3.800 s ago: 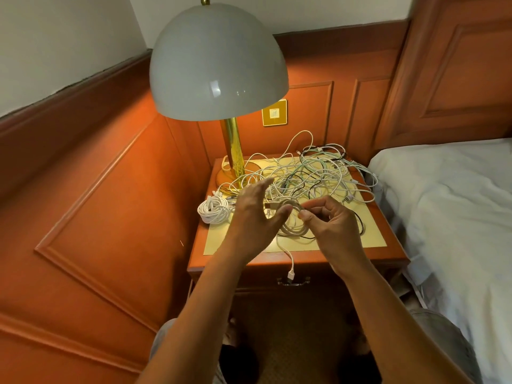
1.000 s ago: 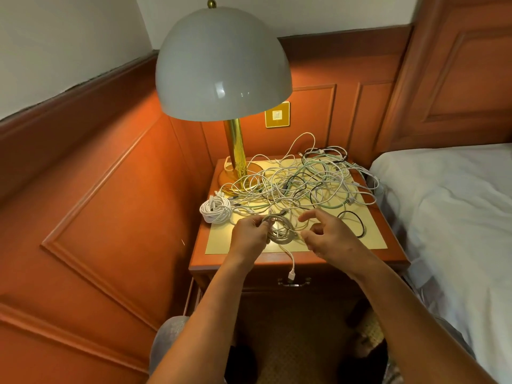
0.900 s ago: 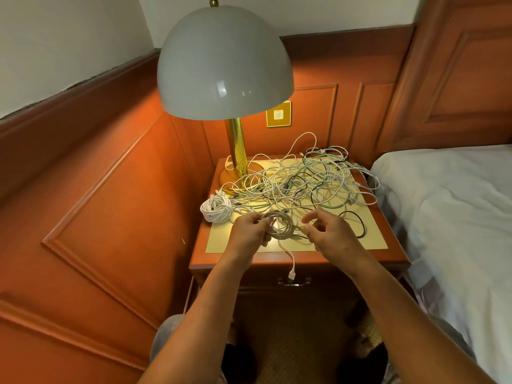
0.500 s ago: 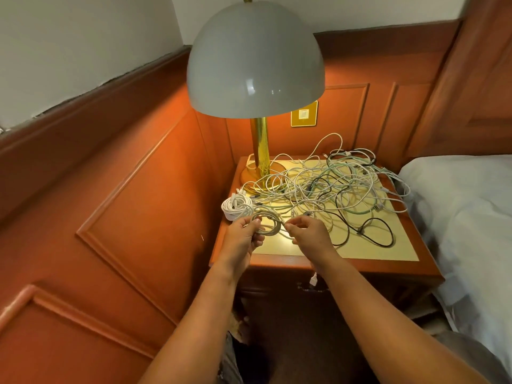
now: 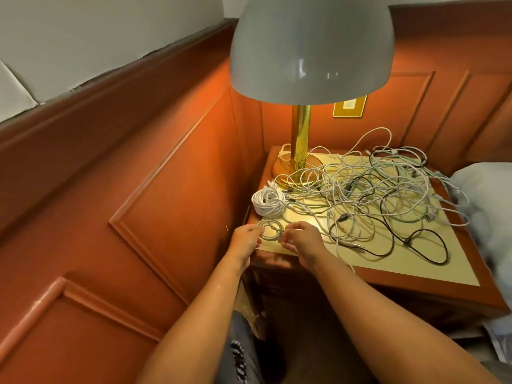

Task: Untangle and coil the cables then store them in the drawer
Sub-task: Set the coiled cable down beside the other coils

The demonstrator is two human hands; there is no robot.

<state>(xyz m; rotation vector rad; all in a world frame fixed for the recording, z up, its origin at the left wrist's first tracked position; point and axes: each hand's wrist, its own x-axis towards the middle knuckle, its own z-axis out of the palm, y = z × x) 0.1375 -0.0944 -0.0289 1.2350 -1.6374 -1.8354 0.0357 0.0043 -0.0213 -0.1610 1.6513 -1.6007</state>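
While both grip grey coil (image 5: pixel 271 230) at nightstand (image 5: pixel 410 275) corner | left hand (image 5: pixel 245 239) | right hand (image 5: pixel 300 239) | tangle (image 5: pixel 374 189) beside

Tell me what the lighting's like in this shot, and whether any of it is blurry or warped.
Head view: warm light from the lamp pools on the nightstand top and glows orange on the wall panelling; small glare spots sit on the shade. The tangled cables cast thin shadows. The bed at the right edge is smeared. Wide-angle distortion bends the wall rail.
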